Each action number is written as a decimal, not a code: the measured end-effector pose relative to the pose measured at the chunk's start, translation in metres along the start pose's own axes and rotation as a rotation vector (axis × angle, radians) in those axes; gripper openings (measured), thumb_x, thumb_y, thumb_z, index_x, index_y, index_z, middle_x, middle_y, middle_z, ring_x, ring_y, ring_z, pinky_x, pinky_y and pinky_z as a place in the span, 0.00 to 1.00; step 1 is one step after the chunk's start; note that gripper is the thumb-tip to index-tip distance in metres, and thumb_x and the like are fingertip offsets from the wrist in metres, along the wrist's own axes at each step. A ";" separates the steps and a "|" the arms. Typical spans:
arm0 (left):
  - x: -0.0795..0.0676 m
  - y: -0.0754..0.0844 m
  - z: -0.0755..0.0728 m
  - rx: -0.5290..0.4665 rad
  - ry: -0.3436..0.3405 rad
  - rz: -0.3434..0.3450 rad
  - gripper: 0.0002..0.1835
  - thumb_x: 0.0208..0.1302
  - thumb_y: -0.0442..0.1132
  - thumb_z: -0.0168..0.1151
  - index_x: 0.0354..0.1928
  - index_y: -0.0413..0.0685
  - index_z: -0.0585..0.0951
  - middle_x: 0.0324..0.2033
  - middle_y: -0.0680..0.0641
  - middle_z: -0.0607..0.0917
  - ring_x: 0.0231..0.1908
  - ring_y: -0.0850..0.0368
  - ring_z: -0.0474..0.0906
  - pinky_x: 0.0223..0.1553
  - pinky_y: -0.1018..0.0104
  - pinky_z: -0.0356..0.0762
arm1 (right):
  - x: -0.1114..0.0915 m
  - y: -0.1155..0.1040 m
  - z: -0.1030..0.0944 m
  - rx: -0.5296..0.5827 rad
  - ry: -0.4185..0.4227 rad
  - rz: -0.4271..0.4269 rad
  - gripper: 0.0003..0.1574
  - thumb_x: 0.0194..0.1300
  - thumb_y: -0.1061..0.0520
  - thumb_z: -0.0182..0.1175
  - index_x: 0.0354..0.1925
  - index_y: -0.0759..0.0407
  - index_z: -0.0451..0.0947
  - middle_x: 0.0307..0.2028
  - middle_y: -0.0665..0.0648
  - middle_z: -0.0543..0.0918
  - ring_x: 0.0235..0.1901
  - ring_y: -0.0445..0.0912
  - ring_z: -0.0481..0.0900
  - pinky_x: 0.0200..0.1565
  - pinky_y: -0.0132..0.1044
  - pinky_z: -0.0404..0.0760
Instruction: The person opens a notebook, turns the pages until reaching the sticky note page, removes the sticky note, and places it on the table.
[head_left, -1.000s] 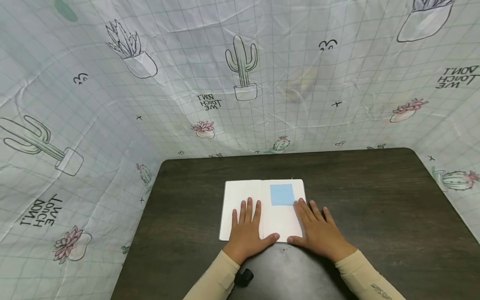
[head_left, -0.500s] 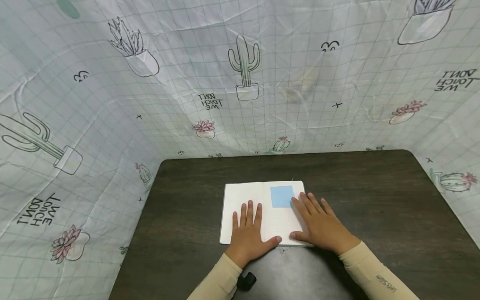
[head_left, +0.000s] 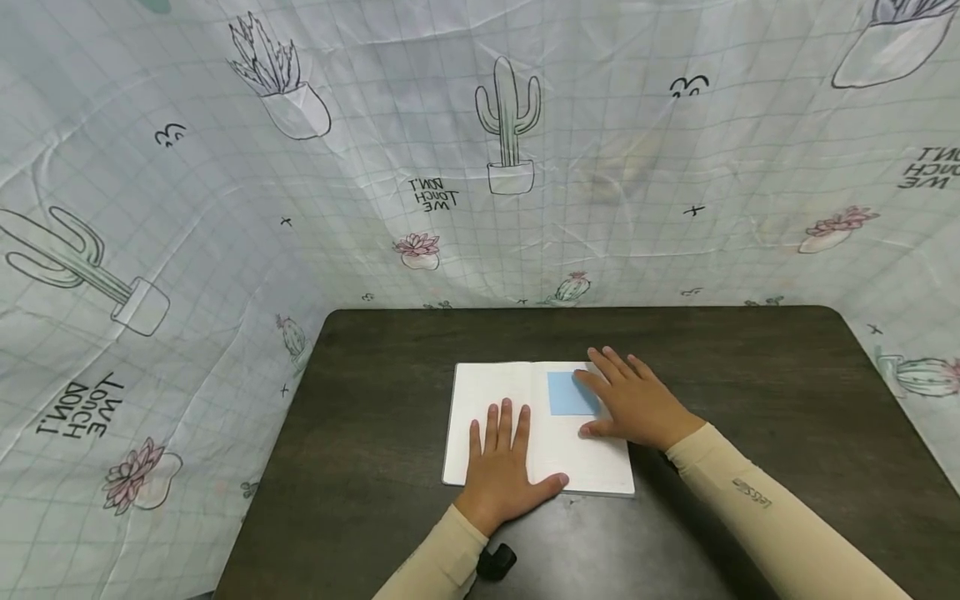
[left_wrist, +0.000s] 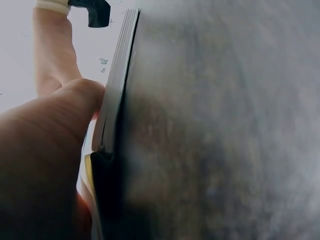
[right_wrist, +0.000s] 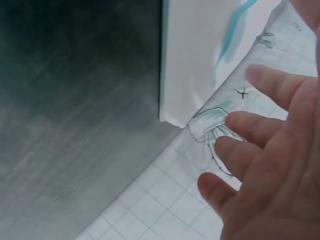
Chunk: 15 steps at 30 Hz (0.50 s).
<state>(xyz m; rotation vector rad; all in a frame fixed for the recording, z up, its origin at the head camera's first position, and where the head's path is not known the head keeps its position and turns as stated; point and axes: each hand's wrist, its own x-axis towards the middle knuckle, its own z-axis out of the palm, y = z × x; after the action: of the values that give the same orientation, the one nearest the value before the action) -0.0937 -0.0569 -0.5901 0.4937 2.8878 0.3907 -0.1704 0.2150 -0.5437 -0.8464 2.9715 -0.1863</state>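
Note:
An open notebook (head_left: 489,385) with blank white pages lies on the dark table. On the upper part of its right page is a blue sticky note (head_left: 566,396). My left hand (head_left: 497,482) rests on the left page with fingers straight, its thumb reaching across the lower edge of the right page. Over the right page's outer edge, my right hand (head_left: 637,404) is spread, its index fingertip overlapping the note's upper right. In the right wrist view, the right fingers (right_wrist: 237,155) stand apart with nothing held. The left wrist view shows the notebook's page edges (left_wrist: 117,75) beside the left thumb.
The dark wooden table (head_left: 375,400) extends around the notebook on all sides. A white gridded cloth (head_left: 360,150) printed with cacti hangs behind the table and along both sides. A small black device (head_left: 497,562) sits at the left wrist.
My right hand has moved up along the right page, from its lower outer edge to beside the note's upper corner. My left hand has stayed on the left page.

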 end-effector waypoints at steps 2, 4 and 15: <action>0.001 0.000 0.000 0.008 -0.007 -0.002 0.64 0.65 0.87 0.43 0.89 0.51 0.45 0.87 0.39 0.41 0.87 0.39 0.35 0.81 0.31 0.39 | 0.007 0.004 0.001 0.008 -0.009 -0.003 0.64 0.61 0.23 0.72 0.82 0.54 0.66 0.83 0.68 0.59 0.83 0.66 0.54 0.78 0.70 0.56; 0.001 0.000 0.000 0.013 -0.021 -0.006 0.64 0.65 0.87 0.43 0.89 0.52 0.44 0.87 0.40 0.39 0.87 0.40 0.33 0.82 0.31 0.38 | 0.013 0.009 0.002 0.017 -0.021 -0.004 0.66 0.59 0.23 0.73 0.82 0.54 0.66 0.83 0.68 0.59 0.83 0.66 0.53 0.78 0.70 0.55; 0.001 -0.002 0.001 -0.006 -0.003 -0.001 0.65 0.65 0.87 0.46 0.89 0.51 0.46 0.87 0.39 0.42 0.86 0.38 0.35 0.81 0.30 0.38 | 0.029 0.029 0.002 0.001 0.048 -0.062 0.58 0.60 0.30 0.77 0.79 0.54 0.72 0.82 0.67 0.62 0.83 0.65 0.55 0.77 0.69 0.58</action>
<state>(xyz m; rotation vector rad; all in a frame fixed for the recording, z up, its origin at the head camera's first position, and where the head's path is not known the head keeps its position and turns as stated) -0.0950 -0.0578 -0.5918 0.4913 2.8831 0.3987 -0.2102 0.2237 -0.5497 -0.9488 2.9911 -0.2135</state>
